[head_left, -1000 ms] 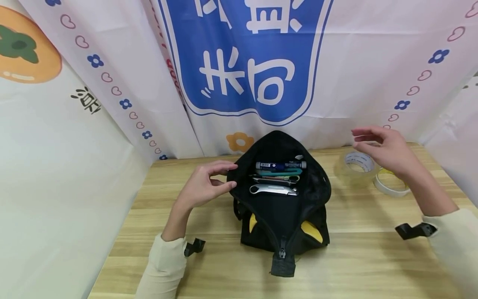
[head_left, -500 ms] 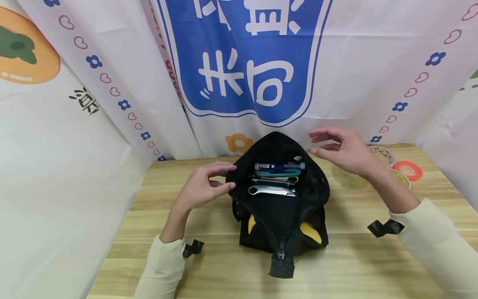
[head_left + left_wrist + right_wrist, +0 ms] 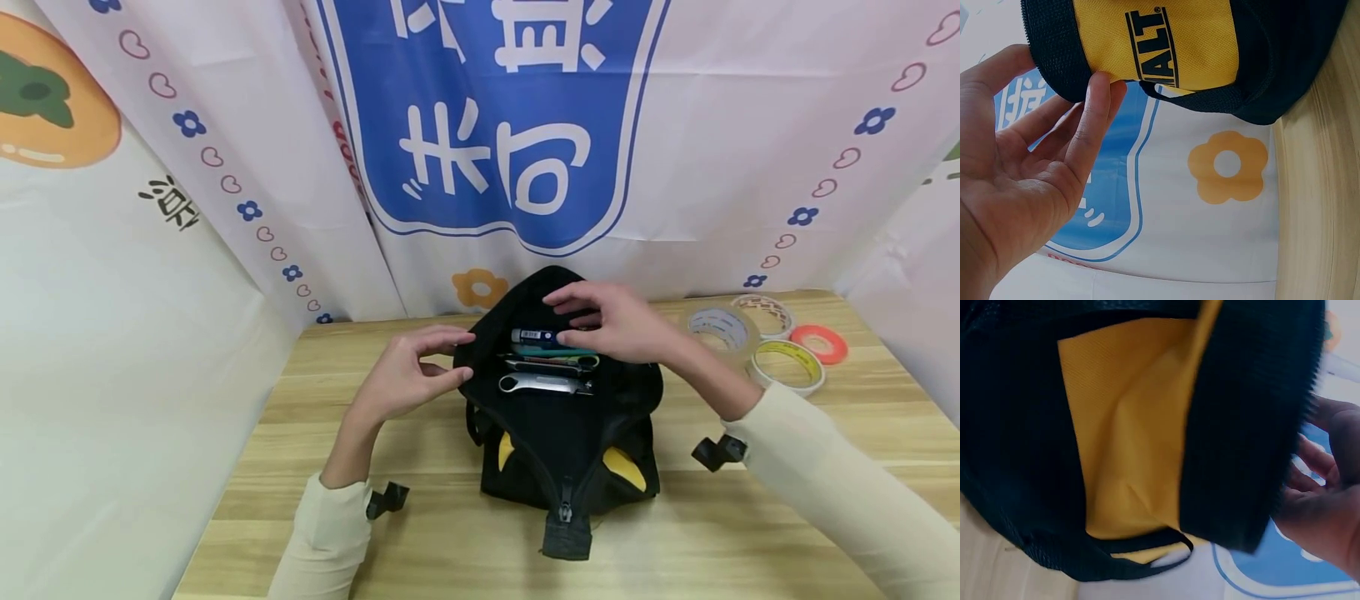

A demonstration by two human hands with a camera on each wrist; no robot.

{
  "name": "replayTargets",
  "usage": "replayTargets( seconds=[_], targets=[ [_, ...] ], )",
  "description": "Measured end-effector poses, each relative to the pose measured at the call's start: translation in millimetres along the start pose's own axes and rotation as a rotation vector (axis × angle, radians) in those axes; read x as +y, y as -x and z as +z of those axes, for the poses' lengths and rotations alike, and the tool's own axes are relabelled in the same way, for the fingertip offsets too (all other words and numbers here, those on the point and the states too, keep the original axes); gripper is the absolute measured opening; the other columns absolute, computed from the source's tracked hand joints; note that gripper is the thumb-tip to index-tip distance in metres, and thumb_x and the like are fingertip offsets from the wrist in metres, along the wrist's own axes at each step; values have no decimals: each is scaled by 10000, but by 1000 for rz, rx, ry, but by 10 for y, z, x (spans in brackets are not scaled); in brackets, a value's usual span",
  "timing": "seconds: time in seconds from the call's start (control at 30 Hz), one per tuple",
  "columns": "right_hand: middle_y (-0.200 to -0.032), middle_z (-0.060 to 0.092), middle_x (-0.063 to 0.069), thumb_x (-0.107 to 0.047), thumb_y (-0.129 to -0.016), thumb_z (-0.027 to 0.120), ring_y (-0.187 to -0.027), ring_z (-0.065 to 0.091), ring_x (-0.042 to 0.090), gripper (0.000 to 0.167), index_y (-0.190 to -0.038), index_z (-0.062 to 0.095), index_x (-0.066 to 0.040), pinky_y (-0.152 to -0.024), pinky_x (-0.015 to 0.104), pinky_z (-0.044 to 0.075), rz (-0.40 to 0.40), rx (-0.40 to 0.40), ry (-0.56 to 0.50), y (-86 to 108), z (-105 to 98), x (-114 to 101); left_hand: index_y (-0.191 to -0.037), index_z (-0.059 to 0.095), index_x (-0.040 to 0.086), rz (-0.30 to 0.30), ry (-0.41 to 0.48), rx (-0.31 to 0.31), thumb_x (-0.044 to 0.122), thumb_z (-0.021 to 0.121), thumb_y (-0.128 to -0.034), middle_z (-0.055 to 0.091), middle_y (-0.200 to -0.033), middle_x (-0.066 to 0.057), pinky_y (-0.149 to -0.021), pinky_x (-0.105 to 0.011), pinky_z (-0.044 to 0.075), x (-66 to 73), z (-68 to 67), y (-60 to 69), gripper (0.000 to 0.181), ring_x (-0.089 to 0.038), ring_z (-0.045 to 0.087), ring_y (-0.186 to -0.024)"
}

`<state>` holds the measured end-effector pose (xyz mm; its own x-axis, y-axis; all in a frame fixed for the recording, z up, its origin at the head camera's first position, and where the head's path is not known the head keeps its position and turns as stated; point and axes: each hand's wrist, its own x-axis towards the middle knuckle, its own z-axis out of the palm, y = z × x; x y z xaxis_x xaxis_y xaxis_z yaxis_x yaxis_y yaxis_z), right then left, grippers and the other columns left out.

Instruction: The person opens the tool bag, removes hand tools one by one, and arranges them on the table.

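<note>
Leftmost, a person's left hand (image 3: 408, 372) holds the edge of a black bag (image 3: 570, 429) between thumb and fingers; inside, a blue pen (image 3: 533, 337) lies crosswise, its visible end poking out left of the thumb of the nearer right hand (image 3: 618, 325), whose fingers are spread apart, contact impossible to tell. Slim tools (image 3: 538, 382) line the pen's near side; tape rolls (image 3: 747, 332) sit just past the bag's right edge, with open room above its mouth

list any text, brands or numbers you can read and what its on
"ALT®": yellow panel of the black bag; preceding letter partly hidden
White and black characters on backdrop: not reliably readable
Red lettering there: too blurred
Print on blue marker, tape rolls: too small
</note>
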<state>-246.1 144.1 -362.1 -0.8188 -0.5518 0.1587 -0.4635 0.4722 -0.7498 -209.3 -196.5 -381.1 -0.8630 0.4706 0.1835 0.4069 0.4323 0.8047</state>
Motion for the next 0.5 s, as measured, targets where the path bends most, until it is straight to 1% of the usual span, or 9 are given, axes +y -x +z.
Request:
replayTargets(
  seconds=[0.17, 0.27, 0.43, 0.5],
  targets=[
    [-1495, 640, 170, -101, -987, 769, -1334, 671, 371, 468, -1439, 651, -67, -1079, 492, 604, 36, -67, 21, -145, 130, 42, -1368, 725, 47, -2, 6, -2, 104, 815, -946, 680, -1457, -130, -893, -359, 679, -3, 3, -7, 435, -347, 693, -1238],
    [-1489, 644, 174, -110, -991, 768, -1332, 671, 370, 462, -1433, 653, -43, -1071, 491, 608, 40, -100, 34, -219, 199, 88, -1368, 725, 47, -6, 10, -5, 107, 814, -946, 679, -1457, -129, -890, -338, 677, -1, 6, -11, 436, -341, 694, -1234],
    [-1425, 686, 203, -134, -983, 775, -1295, 687, 379, 457, -1409, 670, -7, -1064, 526, 606, 45, -139, 96, -317, 318, 214, -1365, 726, 43, -7, 13, -4, 102, 816, -943, 680, -1454, -130, -884, -309, 674, 2, 6, -14, 436, -338, 696, -1232],
    [-1405, 699, 206, -146, -981, 775, -1291, 688, 378, 455, -1403, 677, -9, -1069, 528, 602, 60, -155, 121, -341, 363, 269, -1363, 727, 41, -6, 9, -4, 101, 818, -942, 681, -1452, -130, -884, -303, 673, 4, 6, -15, 435, -336, 695, -1231]
  ],
)
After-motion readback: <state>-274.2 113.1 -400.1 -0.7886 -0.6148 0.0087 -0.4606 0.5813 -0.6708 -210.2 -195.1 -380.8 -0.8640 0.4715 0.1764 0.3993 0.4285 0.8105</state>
